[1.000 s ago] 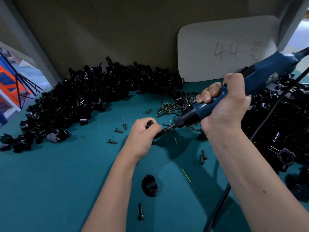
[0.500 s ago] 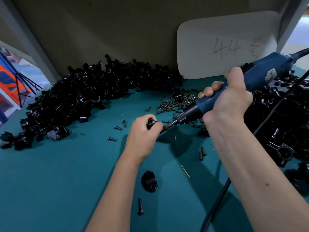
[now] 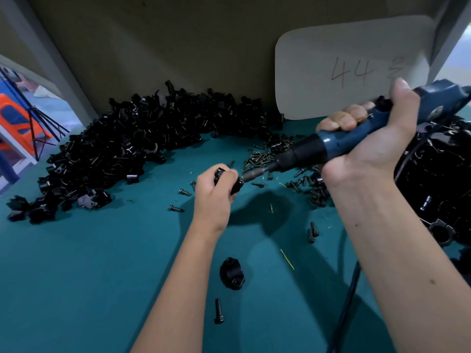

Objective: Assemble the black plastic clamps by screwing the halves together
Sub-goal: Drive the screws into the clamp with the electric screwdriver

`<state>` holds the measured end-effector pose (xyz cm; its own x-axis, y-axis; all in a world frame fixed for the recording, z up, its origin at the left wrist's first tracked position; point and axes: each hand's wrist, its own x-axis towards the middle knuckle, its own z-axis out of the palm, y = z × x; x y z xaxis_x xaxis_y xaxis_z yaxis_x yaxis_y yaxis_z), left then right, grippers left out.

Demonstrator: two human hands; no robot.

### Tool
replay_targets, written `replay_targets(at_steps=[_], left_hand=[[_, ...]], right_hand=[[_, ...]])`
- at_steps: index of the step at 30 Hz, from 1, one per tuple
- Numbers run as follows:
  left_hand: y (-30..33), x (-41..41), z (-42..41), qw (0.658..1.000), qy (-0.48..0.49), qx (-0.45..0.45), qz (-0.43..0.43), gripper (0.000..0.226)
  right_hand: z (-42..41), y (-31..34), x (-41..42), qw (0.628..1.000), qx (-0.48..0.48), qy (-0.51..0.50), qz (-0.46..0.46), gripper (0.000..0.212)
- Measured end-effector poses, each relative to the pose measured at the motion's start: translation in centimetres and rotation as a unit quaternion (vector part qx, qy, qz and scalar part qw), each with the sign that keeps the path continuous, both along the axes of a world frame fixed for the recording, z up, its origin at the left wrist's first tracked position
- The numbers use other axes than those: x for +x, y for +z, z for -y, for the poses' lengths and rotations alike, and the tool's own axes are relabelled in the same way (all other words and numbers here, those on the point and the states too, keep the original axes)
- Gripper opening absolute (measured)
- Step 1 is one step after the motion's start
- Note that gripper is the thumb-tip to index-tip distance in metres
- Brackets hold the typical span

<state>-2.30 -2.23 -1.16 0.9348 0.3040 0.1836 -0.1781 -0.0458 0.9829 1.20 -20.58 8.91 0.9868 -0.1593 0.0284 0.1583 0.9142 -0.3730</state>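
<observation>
While hands work | clamp pile (image 3: 132,151) behind | loose screws (image 3: 265,159) between

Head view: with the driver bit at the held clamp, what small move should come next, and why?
Probably press the blue electric screwdriver along its axis: the right hand has its bit at the black plastic clamp gripped by the left hand.

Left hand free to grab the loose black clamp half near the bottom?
Probably not yet: the left hand grips a black plastic clamp against the blue electric screwdriver. Path to the loose black clamp half looks clear.
</observation>
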Motion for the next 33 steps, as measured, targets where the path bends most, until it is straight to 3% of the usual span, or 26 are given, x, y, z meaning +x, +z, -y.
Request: replay_targets(at_steps=[5, 11, 21, 25, 33], left_hand=[[-0.58, 0.07, -0.28, 0.978, 0.1, 0.178, 0.031, 0.044], [-0.98, 0.31, -0.25, 0.955, 0.089, 0.283, 0.015, 0.042], [-0.86, -0.14, -0.04, 0.948, 0.082, 0.303, 0.05, 0.055], [-0.58, -0.35, -0.02, 0.943, 0.073, 0.319, 0.063, 0.057], [-0.22, -0.59, 0.24, 0.945, 0.047, 0.315, 0.073, 0.031]], right_hand=[[0.13, 0.02, 0.11, 0.997, -0.052, -0.05, -0.023, 0.048], [-0.14, -0.18, -0.32, 0.994, -0.091, -0.061, -0.021, 0.03], [-0.38, -0.3, -0.49, 0.99, -0.126, -0.069, -0.014, 0.042], [-0.32, -0.35, -0.46, 0.989, -0.128, -0.068, -0.002, 0.031], [-0.43, -0.37, -0.19, 0.995, -0.089, -0.048, -0.015, 0.029]])
